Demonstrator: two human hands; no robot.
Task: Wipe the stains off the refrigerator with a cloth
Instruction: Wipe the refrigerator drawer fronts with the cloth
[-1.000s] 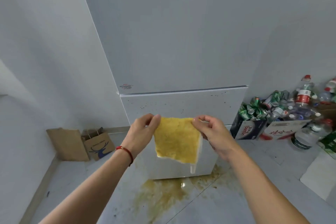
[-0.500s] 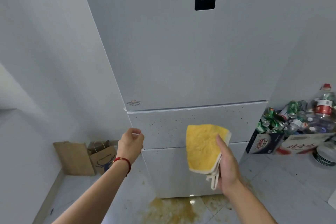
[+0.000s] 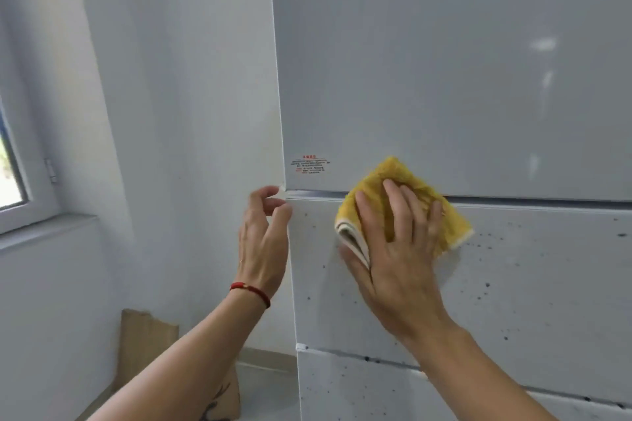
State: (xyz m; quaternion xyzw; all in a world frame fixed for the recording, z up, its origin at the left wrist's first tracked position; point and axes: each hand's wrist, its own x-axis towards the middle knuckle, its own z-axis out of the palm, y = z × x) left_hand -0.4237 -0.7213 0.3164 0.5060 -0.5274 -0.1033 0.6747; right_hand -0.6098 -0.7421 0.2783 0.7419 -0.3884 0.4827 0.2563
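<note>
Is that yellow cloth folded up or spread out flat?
Folded. The yellow cloth shows stacked white layers at its lower left edge, under the right hand pressing it on the refrigerator.

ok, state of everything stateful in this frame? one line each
yellow cloth: folded, pressed flat to the fridge front across the seam under the top door
right hand: fingers spread, pressing the cloth
left hand: loosely curled at the fridge's left edge, holding nothing
top door: closed, no specks visible
middle drawer: closed, dark specks all over
bottom drawer: closed, specked
paper bag: standing on the floor by the wall
</note>
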